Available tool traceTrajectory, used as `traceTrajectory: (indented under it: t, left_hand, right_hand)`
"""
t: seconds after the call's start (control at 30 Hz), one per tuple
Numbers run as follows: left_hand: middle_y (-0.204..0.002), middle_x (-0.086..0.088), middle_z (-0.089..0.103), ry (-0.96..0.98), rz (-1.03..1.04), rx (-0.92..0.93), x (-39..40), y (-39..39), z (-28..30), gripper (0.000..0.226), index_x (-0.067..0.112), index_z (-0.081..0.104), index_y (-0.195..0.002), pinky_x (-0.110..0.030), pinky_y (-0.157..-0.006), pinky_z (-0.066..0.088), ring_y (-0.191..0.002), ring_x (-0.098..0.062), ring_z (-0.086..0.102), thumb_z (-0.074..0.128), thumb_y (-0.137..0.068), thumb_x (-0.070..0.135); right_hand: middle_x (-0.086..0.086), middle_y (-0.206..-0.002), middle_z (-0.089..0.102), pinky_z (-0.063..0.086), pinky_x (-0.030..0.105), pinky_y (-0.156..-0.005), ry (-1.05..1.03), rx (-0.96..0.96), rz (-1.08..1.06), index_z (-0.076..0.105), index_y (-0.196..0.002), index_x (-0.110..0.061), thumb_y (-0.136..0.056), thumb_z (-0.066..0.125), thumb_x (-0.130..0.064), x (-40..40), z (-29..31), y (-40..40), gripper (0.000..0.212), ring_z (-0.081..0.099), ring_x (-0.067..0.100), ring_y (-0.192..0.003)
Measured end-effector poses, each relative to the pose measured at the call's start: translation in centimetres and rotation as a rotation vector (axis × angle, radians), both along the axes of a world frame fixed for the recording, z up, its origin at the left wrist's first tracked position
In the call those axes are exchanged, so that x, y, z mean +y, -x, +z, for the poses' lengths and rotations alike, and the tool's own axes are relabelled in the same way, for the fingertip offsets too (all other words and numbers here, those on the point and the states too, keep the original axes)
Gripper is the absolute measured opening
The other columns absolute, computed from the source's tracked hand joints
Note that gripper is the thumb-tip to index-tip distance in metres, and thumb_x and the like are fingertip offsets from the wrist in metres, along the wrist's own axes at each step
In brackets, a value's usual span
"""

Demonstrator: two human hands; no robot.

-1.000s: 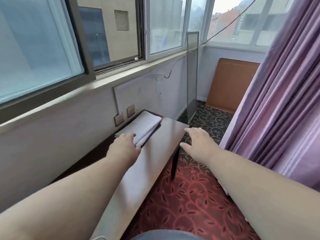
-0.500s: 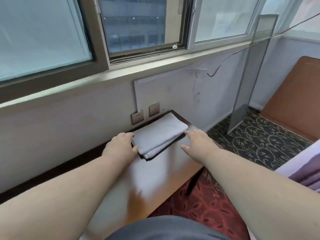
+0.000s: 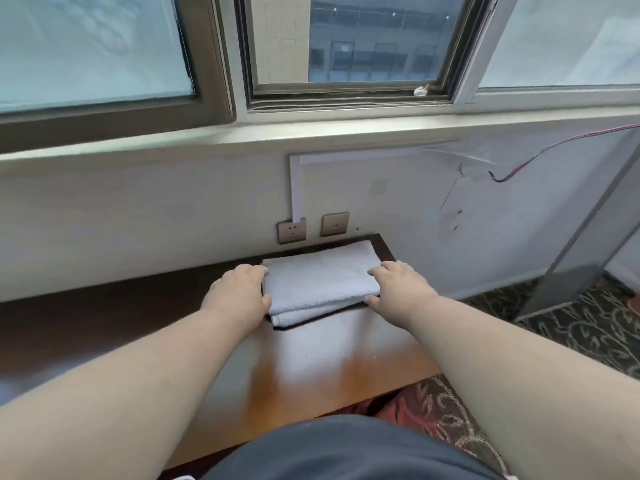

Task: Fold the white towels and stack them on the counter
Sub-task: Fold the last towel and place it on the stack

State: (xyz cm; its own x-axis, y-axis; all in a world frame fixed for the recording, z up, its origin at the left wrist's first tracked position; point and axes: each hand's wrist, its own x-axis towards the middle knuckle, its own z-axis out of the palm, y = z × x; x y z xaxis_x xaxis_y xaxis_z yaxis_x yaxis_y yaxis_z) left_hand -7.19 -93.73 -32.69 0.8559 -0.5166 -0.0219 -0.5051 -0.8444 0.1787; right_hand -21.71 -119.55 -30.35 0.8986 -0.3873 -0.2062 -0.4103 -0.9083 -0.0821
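A folded white towel (image 3: 320,280) lies in layers at the far right end of the wooden counter (image 3: 311,362), close to the wall. My left hand (image 3: 239,294) grips its left end, fingers on top and thumb against the side. My right hand (image 3: 398,285) grips its right end the same way, thumb at the lower edge. Both forearms reach in from the bottom of the view.
Two wall sockets (image 3: 292,232) sit just behind the towel under the window sill (image 3: 311,133). A red and black wire (image 3: 519,168) hangs on the wall at right. A grey panel (image 3: 568,271) leans on the patterned carpet (image 3: 571,327) beyond the counter's right end.
The view has turned to face the wall and moved closer. My right hand moved left from the counter's edge onto the towel's right end. My left hand stays at the left end.
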Motion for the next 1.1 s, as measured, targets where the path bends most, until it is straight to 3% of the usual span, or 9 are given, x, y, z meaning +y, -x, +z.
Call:
traceTrajectory:
  t: [0.33,0.53,0.77,0.97,1.1]
  left_hand:
    - [-0.137,0.003,0.048,-0.101,-0.006,0.062,-2.7,-2.5,-3.6,0.052,0.034,0.044,-0.139,-0.038,-0.095,0.044,-0.122,-0.022,0.05,0.058,-0.09,0.041]
    - [-0.139,0.005,0.045,-0.15,0.064,0.162,-6.3,-3.2,-8.2,0.049,0.035,0.044,-0.138,-0.041,-0.096,0.047,-0.121,-0.021,0.051,0.059,-0.091,0.038]
    - [-0.135,0.005,0.046,-0.225,0.085,0.155,-9.9,-3.9,-14.3,0.052,0.034,0.043,-0.137,-0.042,-0.094,0.047,-0.12,-0.022,0.047,0.06,-0.089,0.038]
    - [-0.131,0.007,0.044,-0.179,0.069,0.091,-9.8,-4.1,-17.6,0.049,0.036,0.042,-0.136,-0.036,-0.087,0.045,-0.118,-0.02,0.041,0.053,-0.089,0.044]
    - [-0.114,0.008,0.047,-0.192,0.096,0.071,-9.5,-4.2,-17.0,0.036,0.035,0.049,-0.126,-0.037,-0.083,0.046,-0.11,-0.019,0.043,0.049,-0.092,0.024]
  right_hand:
    - [0.001,-0.143,0.043,0.041,0.043,-0.103,-0.016,0.139,0.007,0.045,-0.141,-0.023,-0.095,0.055,-0.042,-3.6,-4.9,-3.8,0.051,0.037,0.027,-0.132]
    - [0.001,-0.137,0.048,0.043,0.043,-0.099,0.047,0.169,0.214,0.046,-0.137,-0.023,-0.09,0.061,-0.041,-8.1,-7.7,-7.4,0.053,0.044,0.027,-0.126]
    - [0.001,-0.133,0.047,0.046,0.042,-0.091,0.118,0.166,0.398,0.041,-0.138,-0.024,-0.085,0.066,-0.036,-11.7,-13.8,-9.4,0.06,0.044,0.027,-0.124]
    - [0.0,-0.123,0.044,0.043,0.038,-0.078,0.098,0.121,0.427,0.042,-0.128,-0.023,-0.078,0.055,-0.002,-13.0,-17.9,-9.7,0.055,0.044,0.026,-0.115]
    - [-0.001,-0.122,0.051,0.051,0.042,-0.084,0.063,0.064,0.463,0.047,-0.124,-0.023,-0.079,0.045,0.002,-13.9,-18.1,-10.2,0.052,0.048,0.026,-0.115]
